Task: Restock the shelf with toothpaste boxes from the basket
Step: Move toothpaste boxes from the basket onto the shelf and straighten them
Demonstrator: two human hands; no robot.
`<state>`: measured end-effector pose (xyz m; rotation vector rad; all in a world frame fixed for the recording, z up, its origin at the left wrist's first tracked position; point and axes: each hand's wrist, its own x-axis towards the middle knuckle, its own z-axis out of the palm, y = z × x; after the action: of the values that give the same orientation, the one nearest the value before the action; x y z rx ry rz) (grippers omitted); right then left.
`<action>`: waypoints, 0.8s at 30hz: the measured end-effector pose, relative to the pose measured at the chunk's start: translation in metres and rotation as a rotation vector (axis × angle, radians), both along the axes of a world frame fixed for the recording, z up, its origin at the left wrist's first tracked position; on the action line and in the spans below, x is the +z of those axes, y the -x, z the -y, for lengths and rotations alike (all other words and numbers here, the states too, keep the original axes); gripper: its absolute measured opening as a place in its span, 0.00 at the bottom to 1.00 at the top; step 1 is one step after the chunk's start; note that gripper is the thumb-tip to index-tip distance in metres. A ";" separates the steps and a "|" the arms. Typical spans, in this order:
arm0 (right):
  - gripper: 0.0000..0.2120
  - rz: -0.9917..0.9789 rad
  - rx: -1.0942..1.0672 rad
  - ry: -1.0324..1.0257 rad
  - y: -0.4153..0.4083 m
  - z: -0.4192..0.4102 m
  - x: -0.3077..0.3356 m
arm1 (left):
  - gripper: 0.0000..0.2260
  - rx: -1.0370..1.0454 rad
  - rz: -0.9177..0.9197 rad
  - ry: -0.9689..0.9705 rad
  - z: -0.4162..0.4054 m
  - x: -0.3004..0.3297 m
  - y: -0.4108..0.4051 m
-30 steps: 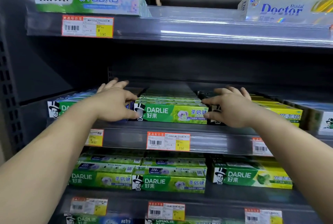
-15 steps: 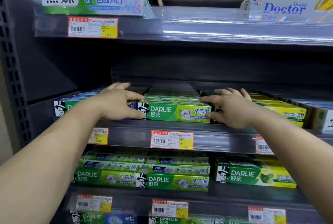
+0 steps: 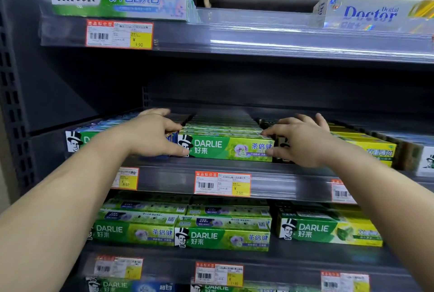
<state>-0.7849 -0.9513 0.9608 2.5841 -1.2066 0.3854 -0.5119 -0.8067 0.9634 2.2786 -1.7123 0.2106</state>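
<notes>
Store aisle, shelf [image 3: 270, 174] edge nearest. Both hands keep bracketing the front green toothpaste box [image 3: 225, 149]: left hand [image 3: 150, 135] and right hand [image 3: 303, 143] each pinch one end. Little shift in a second, so it's squaring the row. Basket out of view.

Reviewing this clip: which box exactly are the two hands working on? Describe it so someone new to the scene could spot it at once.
Find the middle shelf, the one with the 7.50 price tag on its front rail. Directly above that tag lies a green DARLIE box, front of its row, with the left hand and right hand at its two ends. Its neighbours differ: a yellow-green box right, a blue-edged one left.
</notes>
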 end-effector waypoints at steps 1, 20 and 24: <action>0.25 -0.002 0.000 0.005 0.001 0.001 0.000 | 0.35 -0.001 0.001 -0.001 0.001 0.000 0.001; 0.25 0.088 0.031 0.002 0.003 0.014 -0.004 | 0.29 -0.004 0.052 0.125 0.015 -0.006 -0.001; 0.25 0.084 0.023 -0.010 0.002 0.014 -0.004 | 0.29 0.001 0.043 0.124 0.014 -0.007 -0.001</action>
<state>-0.7870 -0.9658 0.9567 2.6167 -1.2101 0.4984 -0.5112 -0.8207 0.9564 2.2008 -1.6697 0.3577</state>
